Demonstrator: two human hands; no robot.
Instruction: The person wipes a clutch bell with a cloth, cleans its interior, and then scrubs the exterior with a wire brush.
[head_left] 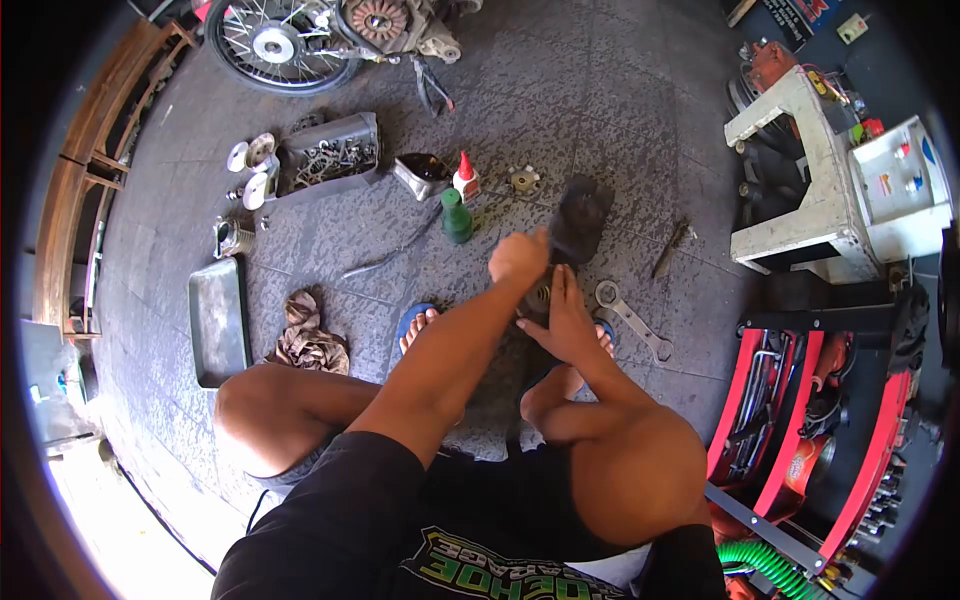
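Observation:
My left hand (520,258) is closed in a fist beside a dark, blocky object (582,218) on the floor. What the fist grips is hidden. Just below it, my right hand (567,322) spans a round, ringed metal part (542,294), thumb on one side and straight fingers along the other. The part's lower portion is hidden. To the right lies a flat ring wrench (634,322). A green bottle (456,217) and a white glue bottle with a red cap (466,178) stand left of my fist. Beyond them is a small toothed metal part (524,179).
A grey bin of bolts (370,155), an oily metal container (422,176), a black tray (219,320) and a brown rag (310,345) lie left. A motorcycle wheel (275,45) is at the back. A white stand (835,190) and red tool rack (785,440) border the right.

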